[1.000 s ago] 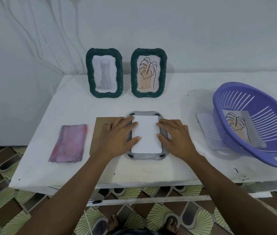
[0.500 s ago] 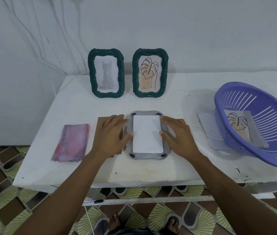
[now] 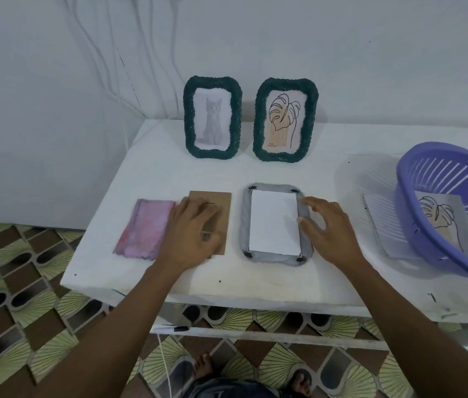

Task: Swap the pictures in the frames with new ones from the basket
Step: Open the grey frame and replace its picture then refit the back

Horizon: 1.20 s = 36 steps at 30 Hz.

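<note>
We note the white table (image 3: 255,173); purple basket (image 3: 433,159) at right holds a leaf picture (image 3: 439,222). Face-down frame (image 3: 245,222) lies centre. Right hand (image 3: 330,228) rests loosely spread at its edge; left hand (image 3: 189,234) lies flat, gripping nothing, on brown backing board (image 3: 221,202).

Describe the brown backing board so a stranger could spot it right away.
On the white table, find the face-down grey frame near the front edge. The brown backing board lies flat just left of it, under the left hand. Unlike the pink cloth beside it, it's stiff plain cardboard.
</note>
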Tool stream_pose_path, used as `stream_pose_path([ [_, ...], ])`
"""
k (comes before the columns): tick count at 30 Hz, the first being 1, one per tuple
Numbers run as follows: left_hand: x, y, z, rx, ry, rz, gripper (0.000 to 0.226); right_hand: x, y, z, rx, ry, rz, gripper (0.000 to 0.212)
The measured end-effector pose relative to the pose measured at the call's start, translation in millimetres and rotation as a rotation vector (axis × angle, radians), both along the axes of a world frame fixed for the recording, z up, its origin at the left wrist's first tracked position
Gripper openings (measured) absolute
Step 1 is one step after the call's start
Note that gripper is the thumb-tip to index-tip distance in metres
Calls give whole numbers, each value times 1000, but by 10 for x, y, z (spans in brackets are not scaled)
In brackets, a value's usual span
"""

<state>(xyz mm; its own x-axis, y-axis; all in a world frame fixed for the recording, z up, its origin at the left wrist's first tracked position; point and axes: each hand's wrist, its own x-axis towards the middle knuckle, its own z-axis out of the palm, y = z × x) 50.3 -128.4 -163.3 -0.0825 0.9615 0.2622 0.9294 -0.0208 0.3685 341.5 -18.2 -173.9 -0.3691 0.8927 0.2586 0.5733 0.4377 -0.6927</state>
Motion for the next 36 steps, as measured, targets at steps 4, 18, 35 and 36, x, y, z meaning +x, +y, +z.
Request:
stream_pose_path([
  [4, 27, -31, 22, 32, -214, 58, 55, -1, -7, 18, -7, 10, 2, 35],
  [18, 100, -31, -7, 21, -115, 2, 56, 4, -25, 31, -25, -7, 3, 35],
  [35, 219, -180, 48, 93, -283, 247, 50, -16, -32, 56, -53, 3, -6, 36],
  [36, 217, -177, 64, 106, -300, 252, 49, -22, -38, 67, -57, 2, -8, 36],
])
